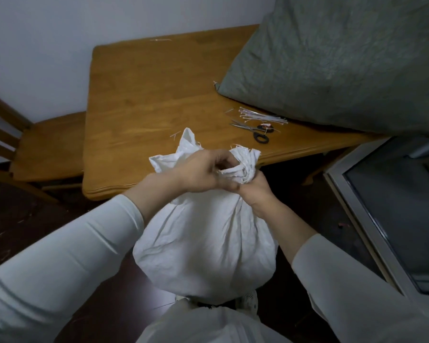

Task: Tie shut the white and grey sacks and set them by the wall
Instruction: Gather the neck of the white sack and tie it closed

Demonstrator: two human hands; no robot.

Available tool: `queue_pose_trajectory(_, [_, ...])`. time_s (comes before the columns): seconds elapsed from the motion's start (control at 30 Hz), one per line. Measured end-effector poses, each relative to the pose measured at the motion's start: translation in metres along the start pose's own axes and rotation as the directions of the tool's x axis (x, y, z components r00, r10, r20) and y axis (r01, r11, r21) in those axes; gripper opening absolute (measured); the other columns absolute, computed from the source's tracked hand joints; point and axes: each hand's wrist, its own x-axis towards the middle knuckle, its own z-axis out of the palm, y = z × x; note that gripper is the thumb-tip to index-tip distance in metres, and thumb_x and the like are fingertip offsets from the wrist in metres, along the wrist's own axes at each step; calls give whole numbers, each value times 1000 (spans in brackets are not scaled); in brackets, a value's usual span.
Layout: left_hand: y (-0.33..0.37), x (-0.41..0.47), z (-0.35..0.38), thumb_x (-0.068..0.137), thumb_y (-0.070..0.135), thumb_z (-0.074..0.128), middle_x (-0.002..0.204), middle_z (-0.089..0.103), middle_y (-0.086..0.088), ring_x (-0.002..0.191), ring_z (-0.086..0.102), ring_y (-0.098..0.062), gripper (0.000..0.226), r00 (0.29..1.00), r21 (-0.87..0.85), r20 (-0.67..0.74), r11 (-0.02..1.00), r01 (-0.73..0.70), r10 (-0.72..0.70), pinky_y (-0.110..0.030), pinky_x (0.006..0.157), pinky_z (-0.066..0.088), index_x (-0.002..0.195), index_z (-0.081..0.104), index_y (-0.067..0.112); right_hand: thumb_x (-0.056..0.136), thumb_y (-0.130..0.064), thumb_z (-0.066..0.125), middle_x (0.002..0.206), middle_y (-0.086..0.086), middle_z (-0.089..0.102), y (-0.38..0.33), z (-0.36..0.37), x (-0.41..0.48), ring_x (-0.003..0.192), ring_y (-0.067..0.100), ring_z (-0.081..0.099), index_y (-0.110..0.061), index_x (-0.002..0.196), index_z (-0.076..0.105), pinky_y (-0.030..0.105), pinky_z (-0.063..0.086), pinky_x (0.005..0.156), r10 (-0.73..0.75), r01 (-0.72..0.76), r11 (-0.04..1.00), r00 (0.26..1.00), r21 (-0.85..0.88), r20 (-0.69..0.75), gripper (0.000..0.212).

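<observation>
White sleeves [60, 256] reach to a full white sack [203, 243] standing upright close before the person, just short of the wooden surface [146, 95]. The right grip [254, 188] wraps round the sack's gathered neck from below. The left grip [201, 172], fingers curled, pinches a twisted fold of that neck. Beyond lie black-handled scissors [255, 131] and a bundle of white ties [263, 116], just beside a bulky grey sack [344, 58] on the surface's right end. A chair [47, 144] stands left, by the wall [60, 33].
</observation>
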Motion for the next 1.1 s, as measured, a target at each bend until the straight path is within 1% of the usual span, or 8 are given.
queue_pose_trajectory(0.17, [-16,-11,-30,64,35,79,125,54,10,117,50,-15,79,986,609,136,793,-4,-100,-36,104,21,130,37,26,68,6,76,91,-8,65,4,-12,-2,93,10,62,-19,98,61,23,49,84,55,-55,998,998,27,17,42])
queue_pose_trajectory(0.37, [-29,-22,-35,90,31,55,90,68,-5,92,59,-26,20,1000,546,19,838,-18,10,-32,80,42,102,66,20,68,6,76,100,-4,65,8,-13,-3,103,16,61,-21,99,60,32,47,94,58,-58,997,998,42,3,44])
queue_pose_trajectory(0.6, [1,-16,-19,93,32,51,89,63,-12,89,57,-26,24,999,548,29,835,-38,26,-26,62,29,93,63,11,62,13,77,102,-9,67,2,5,-9,97,-3,63,-11,110,63,11,51,77,-38,60,996,956,-67,292,55])
queue_pose_trajectory(0.73, [9,-13,-13,85,23,54,70,55,-8,82,57,-29,28,1000,571,-28,821,17,-1,-28,58,29,63,42,13,61,0,83,95,-3,71,13,20,-2,98,14,66,-24,93,67,36,52,92,-16,28,995,992,-97,128,43])
queue_pose_trajectory(0.83, [5,-22,-27,78,23,61,72,63,2,82,62,-19,9,998,182,-53,982,50,-41,-26,65,45,69,61,20,62,-5,83,92,-1,70,15,20,2,99,20,65,-22,90,67,39,50,93,18,-13,995,999,-101,50,37])
queue_pose_trajectory(0.93, [-8,-25,-53,74,7,51,99,66,-2,89,60,-4,30,943,-346,-322,938,-36,-83,-18,79,48,100,64,17,68,4,77,93,-1,67,11,16,-1,90,10,63,-10,103,65,28,49,88,49,-45,998,996,-52,69,40])
queue_pose_trajectory(1.0, [-25,-22,-67,76,-15,42,126,56,-3,112,51,-7,58,860,-405,-458,914,22,-224,-21,88,45,125,52,15,69,3,77,93,-6,65,9,15,-3,92,8,61,-13,104,63,27,47,90,59,-56,997,995,-45,80,41])
queue_pose_trajectory(1.1, [-59,-21,-65,77,-16,43,154,23,2,140,26,-18,84,897,-379,-184,871,312,-402,-27,102,35,149,18,22,70,5,75,92,-8,64,9,14,-5,94,10,61,-23,91,62,28,47,90,70,-66,997,992,-47,102,37])
